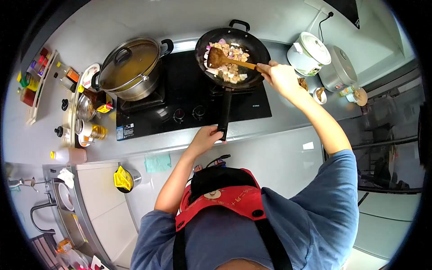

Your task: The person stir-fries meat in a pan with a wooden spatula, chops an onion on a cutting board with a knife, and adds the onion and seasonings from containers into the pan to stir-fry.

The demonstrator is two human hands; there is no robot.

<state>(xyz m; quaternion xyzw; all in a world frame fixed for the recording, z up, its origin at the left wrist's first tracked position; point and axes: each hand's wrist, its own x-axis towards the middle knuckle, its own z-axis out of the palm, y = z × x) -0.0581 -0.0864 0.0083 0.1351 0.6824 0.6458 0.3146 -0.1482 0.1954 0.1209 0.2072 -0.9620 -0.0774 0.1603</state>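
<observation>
A black wok (pixel 261 49) sits on the right burner of the black gas stove (pixel 155 121). Pale pieces of meat (pixel 231 72) and purple-white onion pieces (pixel 220 43) lie in it. My left hand (pixel 208 140) is closed on the end of the wok's long handle (pixel 224 108). With my right hand (pixel 281 77) I grip a wooden spatula (pixel 218 58); its broad blade rests over the food at the left side of the wok. A small bowl of brown pieces (pixel 320 96) stands to the right, beyond my right hand.
A lidded steel pot (pixel 135 85) occupies the left burner. Bottles and jars (pixel 92 129) crowd the counter's left end. To the right stand a white cooker (pixel 308 54) and a grey rice cooker (pixel 338 67). A sink (pixel 63 195) is at the lower left, near a bin (pixel 128 179).
</observation>
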